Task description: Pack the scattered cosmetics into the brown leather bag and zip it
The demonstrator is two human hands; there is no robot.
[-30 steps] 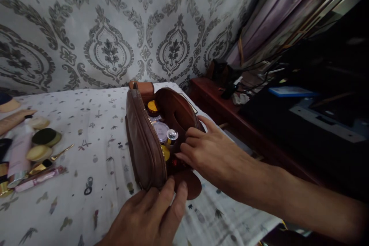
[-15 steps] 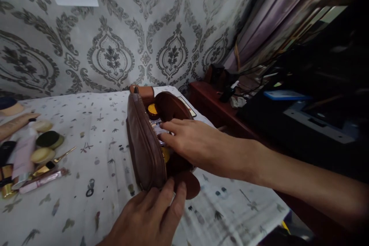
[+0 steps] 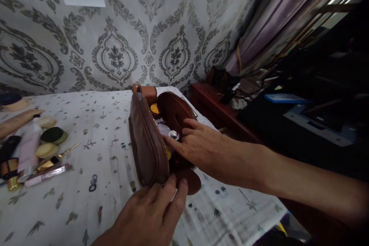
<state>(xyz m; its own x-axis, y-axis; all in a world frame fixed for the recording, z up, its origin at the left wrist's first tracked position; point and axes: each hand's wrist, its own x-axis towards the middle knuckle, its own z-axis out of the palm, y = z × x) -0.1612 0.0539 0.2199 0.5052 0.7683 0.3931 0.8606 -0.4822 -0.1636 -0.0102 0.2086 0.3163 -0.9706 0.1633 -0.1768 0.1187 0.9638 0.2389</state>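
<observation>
A brown zippered pouch (image 3: 145, 146) lies on the patterned white cloth with its mouth unzipped and its lid folded to the right. My left hand (image 3: 150, 209) holds the pouch's near end, thumb and fingers at its brown tab (image 3: 191, 181). Over the opening reaches my right hand (image 3: 198, 142), fingers apart and nothing visible in them, the index finger extended into the pouch. Beside those fingertips sits a shiny silver round item (image 3: 173, 135). A pale round item (image 3: 163, 129) lies behind it, and a small yellow-topped pot (image 3: 155, 108) stands at the far end.
On the left lie several cosmetics, among them a pink tube (image 3: 28, 153), a dark-topped round jar (image 3: 54, 135), a slim pink tube (image 3: 46, 175) and a gold-handled applicator (image 3: 68, 150). A brown case (image 3: 145, 91) sits behind the pouch. A dark red wooden surface (image 3: 210, 98) borders the right.
My right hand's fingers have spread and drawn back slightly to the right, exposing the silver item inside the pouch. My left hand stays at the near end. The view has shifted slightly.
</observation>
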